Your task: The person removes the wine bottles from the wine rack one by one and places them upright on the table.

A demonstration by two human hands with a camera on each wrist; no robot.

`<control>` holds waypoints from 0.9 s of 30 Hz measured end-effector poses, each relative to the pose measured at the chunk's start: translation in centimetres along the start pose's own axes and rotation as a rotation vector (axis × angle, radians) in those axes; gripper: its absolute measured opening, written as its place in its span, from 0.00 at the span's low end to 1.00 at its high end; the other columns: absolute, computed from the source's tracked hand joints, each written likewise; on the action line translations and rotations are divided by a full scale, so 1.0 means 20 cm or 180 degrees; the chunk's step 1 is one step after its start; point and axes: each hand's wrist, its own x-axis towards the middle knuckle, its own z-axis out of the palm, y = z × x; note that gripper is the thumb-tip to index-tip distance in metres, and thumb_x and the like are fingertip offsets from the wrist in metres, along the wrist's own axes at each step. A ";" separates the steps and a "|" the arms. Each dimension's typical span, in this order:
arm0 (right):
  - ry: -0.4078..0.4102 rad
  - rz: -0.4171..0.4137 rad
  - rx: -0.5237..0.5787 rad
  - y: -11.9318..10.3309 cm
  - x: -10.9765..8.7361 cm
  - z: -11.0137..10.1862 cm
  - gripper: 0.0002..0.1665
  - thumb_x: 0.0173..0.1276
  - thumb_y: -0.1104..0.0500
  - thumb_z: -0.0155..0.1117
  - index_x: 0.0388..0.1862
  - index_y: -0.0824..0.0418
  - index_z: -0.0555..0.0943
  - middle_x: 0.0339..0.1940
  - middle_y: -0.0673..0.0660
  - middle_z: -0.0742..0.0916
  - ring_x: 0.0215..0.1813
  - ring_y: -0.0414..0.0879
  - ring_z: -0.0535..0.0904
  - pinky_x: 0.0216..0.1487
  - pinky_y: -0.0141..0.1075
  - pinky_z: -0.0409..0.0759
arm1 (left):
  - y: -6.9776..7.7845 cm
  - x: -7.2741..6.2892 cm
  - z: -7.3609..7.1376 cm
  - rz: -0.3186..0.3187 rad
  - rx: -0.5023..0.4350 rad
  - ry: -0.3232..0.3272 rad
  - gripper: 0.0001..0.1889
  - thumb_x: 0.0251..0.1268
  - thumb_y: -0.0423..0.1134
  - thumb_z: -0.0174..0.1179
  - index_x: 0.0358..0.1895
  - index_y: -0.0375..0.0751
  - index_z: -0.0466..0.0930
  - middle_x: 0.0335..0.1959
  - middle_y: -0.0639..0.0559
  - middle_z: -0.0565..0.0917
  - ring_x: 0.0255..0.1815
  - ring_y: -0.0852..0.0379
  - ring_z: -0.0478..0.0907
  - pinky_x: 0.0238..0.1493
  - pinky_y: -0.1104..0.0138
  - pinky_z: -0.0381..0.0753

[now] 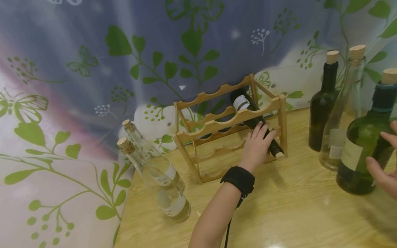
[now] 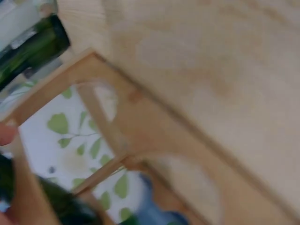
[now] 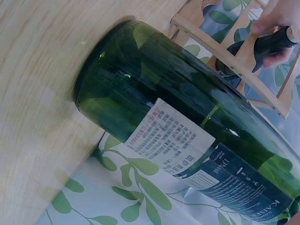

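A dark wine bottle [image 1: 273, 146] with a cork lies slanted through the upper tier of a small wooden wine rack [image 1: 214, 123]. My left hand [image 1: 255, 143] grips it near the neck; in the right wrist view, fingers and thumb are on either side of the dark bottle [image 3: 269, 49]. My right hand [image 1: 384, 168], cut off by the frame edge, has its fingers spread beside a large green corked bottle [image 1: 352, 155] standing upright. Labels on that green bottle [image 3: 173, 136] fill the right wrist view. Whether the right fingers touch it, I cannot tell.
Behind the green bottle stand a dark corked bottle [image 1: 321, 113] and a clear corked bottle [image 1: 330, 148]. Two clear corked bottles [image 1: 176, 206] with pale labels are left of the rack. A leaf-patterned curtain [image 1: 149, 41] hangs behind the wooden table [image 1: 279, 217].
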 end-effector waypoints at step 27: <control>-0.0142 0.0005 -0.0017 0.07 -0.01 0.02 0.48 0.57 0.31 0.44 0.57 0.73 0.67 0.68 0.61 0.62 0.71 0.56 0.50 0.69 0.52 0.44 | 0.12 -0.06 -0.14 0.0103 -0.1733 0.1577 0.04 0.51 0.30 0.60 0.30 0.41 0.75 0.33 0.51 0.81 0.47 0.59 0.77 0.59 0.66 0.67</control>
